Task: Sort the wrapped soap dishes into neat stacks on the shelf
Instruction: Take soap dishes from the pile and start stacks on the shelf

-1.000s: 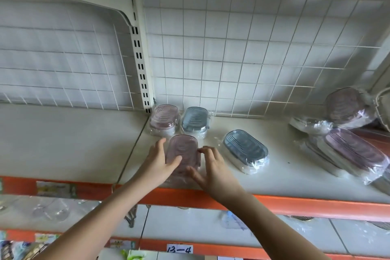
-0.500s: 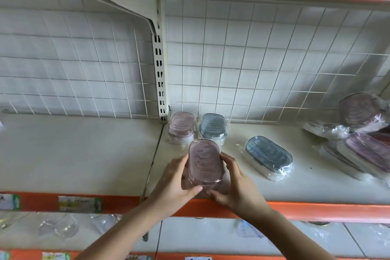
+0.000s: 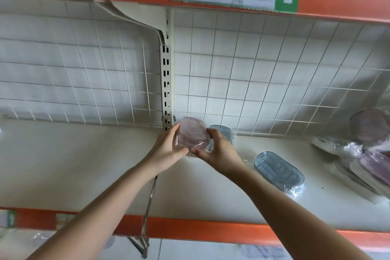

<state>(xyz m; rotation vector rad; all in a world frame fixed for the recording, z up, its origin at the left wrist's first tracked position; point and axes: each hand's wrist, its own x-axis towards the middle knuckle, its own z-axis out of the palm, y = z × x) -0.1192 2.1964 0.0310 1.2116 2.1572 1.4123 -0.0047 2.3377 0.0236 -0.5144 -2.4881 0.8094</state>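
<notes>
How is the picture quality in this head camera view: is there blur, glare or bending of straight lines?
Head view: the wide lens bends the wire grid; lighting is soft and even, with faint shadows; small glints show on the wrap of the pink soap dish held by the left hand and right hand; the pile at right looks blurred.

the scene is lit evenly by soft, diffuse light; only faint shadows are cast. the wire grid [image 3: 274, 82] is bowed by wide-angle distortion. slight blur is seen throughout, and small glints on the plastic wrap [image 3: 295, 191].
</notes>
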